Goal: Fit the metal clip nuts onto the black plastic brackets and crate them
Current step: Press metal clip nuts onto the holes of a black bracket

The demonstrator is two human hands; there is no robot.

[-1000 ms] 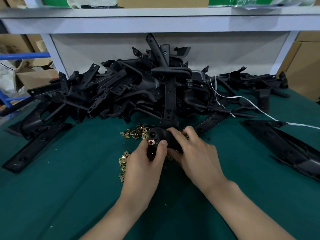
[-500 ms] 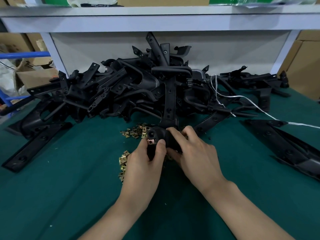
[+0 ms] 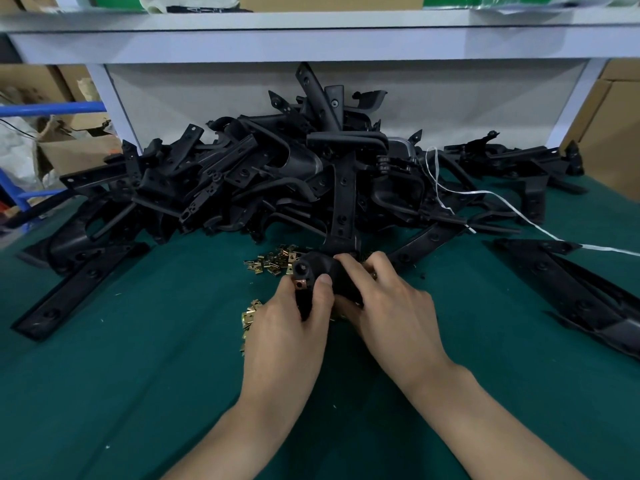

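Our left hand [image 3: 287,327] grips the black moulded plastic bracket [image 3: 319,267], pressing a small coppery metal clip nut [image 3: 300,283] onto it. Our right hand's [image 3: 391,310] grip curls round the bracket's right side, over the green surface [image 3: 138,358].

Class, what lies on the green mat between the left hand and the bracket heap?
Loose metal clip nuts, shown in the head view.

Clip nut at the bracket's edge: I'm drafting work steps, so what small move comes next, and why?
Probably press the clip nut fully onto the bracket with the left hand while the right hand steadies it: the nut sits at its edge, and both hands hold the bracket.
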